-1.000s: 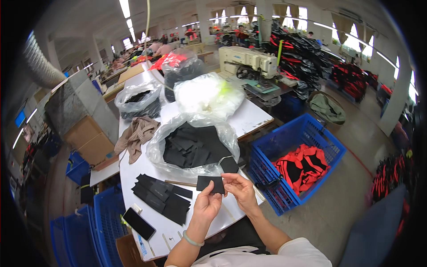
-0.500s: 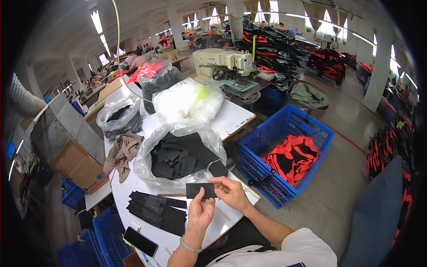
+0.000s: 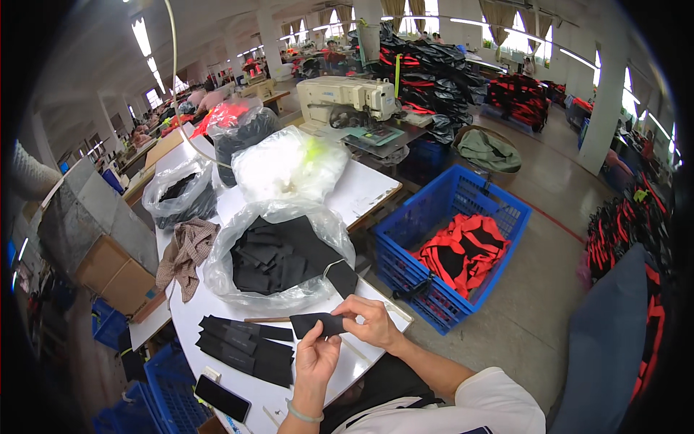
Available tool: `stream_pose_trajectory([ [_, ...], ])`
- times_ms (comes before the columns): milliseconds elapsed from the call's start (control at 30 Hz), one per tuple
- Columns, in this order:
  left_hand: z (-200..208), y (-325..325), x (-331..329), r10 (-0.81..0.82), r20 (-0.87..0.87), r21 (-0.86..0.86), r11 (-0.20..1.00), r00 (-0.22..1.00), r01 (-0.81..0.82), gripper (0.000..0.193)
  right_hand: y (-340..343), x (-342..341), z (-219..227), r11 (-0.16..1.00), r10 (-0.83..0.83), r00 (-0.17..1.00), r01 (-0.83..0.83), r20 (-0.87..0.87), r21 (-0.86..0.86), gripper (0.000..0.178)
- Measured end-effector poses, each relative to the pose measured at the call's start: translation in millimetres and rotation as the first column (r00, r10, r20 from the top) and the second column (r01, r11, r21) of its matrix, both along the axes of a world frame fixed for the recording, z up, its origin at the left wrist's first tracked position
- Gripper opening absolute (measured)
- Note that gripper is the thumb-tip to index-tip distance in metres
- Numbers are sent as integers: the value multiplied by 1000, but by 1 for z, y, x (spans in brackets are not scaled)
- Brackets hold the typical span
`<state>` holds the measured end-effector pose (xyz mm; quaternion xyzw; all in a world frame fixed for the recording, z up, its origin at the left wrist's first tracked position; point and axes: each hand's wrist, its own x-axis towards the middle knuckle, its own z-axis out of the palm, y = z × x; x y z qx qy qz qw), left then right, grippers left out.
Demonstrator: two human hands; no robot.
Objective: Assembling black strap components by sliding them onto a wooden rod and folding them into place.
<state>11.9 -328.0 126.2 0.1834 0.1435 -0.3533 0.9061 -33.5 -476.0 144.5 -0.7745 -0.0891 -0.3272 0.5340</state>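
Note:
A small black fabric piece (image 3: 311, 325) is stretched between my two hands above the table's near edge. My left hand (image 3: 318, 354) pinches its lower left part, thumb on top. At the right end, the fingers of my right hand (image 3: 367, 320) are closed on it. Left of my hands, several black fabric strips (image 3: 246, 349) lie fanned out in an overlapping row. Behind them stands an open clear plastic bag (image 3: 217, 267) full of black fabric pieces (image 3: 278, 253). A thin brown stick (image 3: 266, 320) lies by the strips, partly behind the held piece.
A blue plastic crate (image 3: 390, 267) with red and black fabric (image 3: 463, 253) stands to the right. Beyond the white table (image 3: 361, 192) is a sewing machine (image 3: 347, 98). A phone (image 3: 223, 398) and a checked cloth (image 3: 189, 253) lie on the table's left side.
The view has shifted slightly, so everything sits a little further left. The fabric piece has bent and tilted between my hands, and my right hand has come further over its right end.

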Motion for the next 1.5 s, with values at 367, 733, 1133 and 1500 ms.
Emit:
stream_pose_trajectory([
  [367, 10, -12, -24, -259, 863, 483, 671, 433, -563, 64, 4, -10, 4, 946, -290, 954, 298, 82, -124, 18],
  [733, -6, -28, -18, -521, 850, 293, 342, 80, -893, 5, 0, -17, -10, 900, -239, 971, 224, 5, -373, 11],
  [1133, -17, -38, -11, -733, 677, 322, 206, 72, -924, 6, 4, 0, -65, 921, -38, 942, 163, -335, 354, 10],
  [1500, -35, -20, -8, -407, 780, 605, 683, 475, -409, 13, 9, 0, -43, 884, 53, 921, 137, -387, 446, 25],
])
